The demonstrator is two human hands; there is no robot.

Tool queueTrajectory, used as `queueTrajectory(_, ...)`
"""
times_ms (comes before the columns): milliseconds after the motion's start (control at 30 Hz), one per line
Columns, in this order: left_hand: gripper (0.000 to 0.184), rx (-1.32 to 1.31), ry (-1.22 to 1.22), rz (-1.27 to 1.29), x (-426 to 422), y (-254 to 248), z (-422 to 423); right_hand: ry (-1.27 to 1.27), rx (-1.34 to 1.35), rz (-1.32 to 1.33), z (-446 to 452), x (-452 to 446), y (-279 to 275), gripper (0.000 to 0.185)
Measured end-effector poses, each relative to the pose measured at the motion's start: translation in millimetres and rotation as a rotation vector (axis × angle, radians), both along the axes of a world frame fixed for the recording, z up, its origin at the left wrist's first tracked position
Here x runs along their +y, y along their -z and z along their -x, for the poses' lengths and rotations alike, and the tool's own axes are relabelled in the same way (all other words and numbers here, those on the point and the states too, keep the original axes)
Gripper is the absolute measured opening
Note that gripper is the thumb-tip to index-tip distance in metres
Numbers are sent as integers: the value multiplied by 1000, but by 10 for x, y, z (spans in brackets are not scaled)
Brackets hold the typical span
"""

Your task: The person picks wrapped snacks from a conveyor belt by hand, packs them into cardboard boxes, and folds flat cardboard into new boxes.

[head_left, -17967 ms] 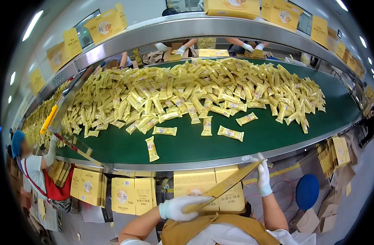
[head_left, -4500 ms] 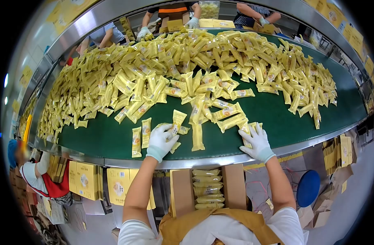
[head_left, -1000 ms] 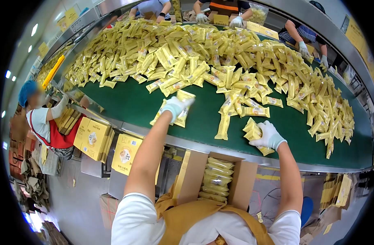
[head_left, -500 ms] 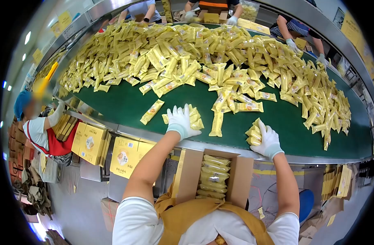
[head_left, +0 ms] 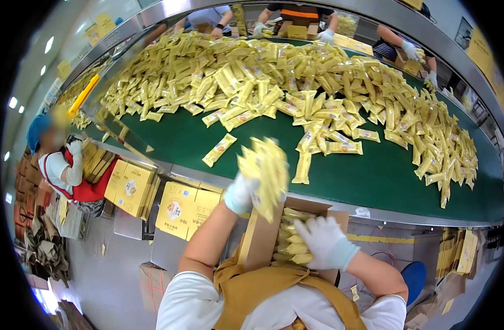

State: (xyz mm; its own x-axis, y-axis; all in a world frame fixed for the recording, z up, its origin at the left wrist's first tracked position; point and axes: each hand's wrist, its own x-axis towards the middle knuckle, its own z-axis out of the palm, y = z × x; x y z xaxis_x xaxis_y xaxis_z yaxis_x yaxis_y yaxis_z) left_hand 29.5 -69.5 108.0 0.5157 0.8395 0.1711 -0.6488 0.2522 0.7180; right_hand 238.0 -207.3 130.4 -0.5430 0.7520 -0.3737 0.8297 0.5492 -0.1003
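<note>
Since the earlier frame, both hands have come off the green belt (head_left: pixel 191 159). The left hand (head_left: pixel 241 193), raised over the belt's near edge, grips a bundle of packets (head_left: pixel 265 173) from the side, apparently keeping them together. The right hand (head_left: pixel 323 242) is bent over the packed row (head_left: pixel 287 242); whether it grips any, I cannot tell. The box (head_left: pixel 257 236) stands between hands and apron (head_left: pixel 235 286), flaps outward, leaving its top reachable.

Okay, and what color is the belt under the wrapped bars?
The belt is green, clearest in the head view.
</note>
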Motion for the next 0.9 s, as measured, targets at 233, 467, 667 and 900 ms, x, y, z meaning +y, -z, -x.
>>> queueTrajectory(233,130,759,105,-1086,-557,145,-333,-140,207,-130,220,-249,1532,89)
queueTrajectory(467,107,1094,-181,-1497,-702,911,-531,29,375,86,180,-416,1777,81)
queueTrajectory(667,48,1363,-584,-1591,-841,1254,-720,49,-19,153,39,-411,1680,48)
queueTrajectory(900,49,1648,-73,-1498,-807,1992,-1047,-58,-255,57,65,-380,1780,46)
